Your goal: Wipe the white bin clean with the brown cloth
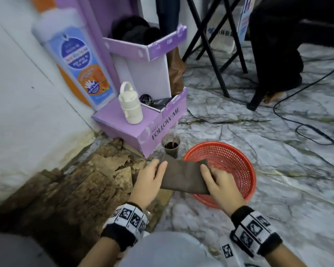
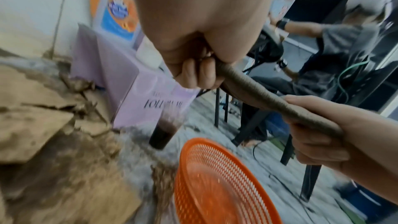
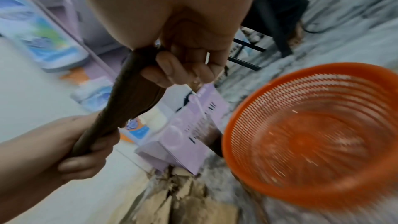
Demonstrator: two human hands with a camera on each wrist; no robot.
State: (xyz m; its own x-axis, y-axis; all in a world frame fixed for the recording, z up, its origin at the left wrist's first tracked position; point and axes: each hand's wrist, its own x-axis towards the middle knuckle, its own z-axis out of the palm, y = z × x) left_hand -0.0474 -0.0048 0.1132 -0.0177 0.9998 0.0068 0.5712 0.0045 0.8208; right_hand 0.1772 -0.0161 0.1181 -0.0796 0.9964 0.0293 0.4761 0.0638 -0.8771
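Observation:
The brown cloth (image 1: 183, 176) is folded into a flat strip and stretched between both hands above the floor. My left hand (image 1: 158, 167) pinches its left end, thumb on top and fingers curled beneath (image 2: 193, 71). My right hand (image 1: 208, 171) grips the right end the same way (image 3: 178, 71). In the wrist views the cloth (image 2: 258, 98) (image 3: 129, 94) looks like a thick rolled edge. Below and to the right of the cloth stands a red mesh basket (image 1: 247, 164) (image 2: 215, 185) (image 3: 312, 134), the only bin-like container in view; the cloth's right end hangs over its rim.
A purple cardboard box (image 1: 143, 132) with a cream bottle (image 1: 130, 105) on it stands ahead, and a cup of dark drink (image 1: 171, 146) sits beside it. Broken brown floor covering (image 1: 104, 170) lies to the left. Black chair legs (image 1: 216, 64) and cables (image 1: 307, 122) cross the marble floor at right.

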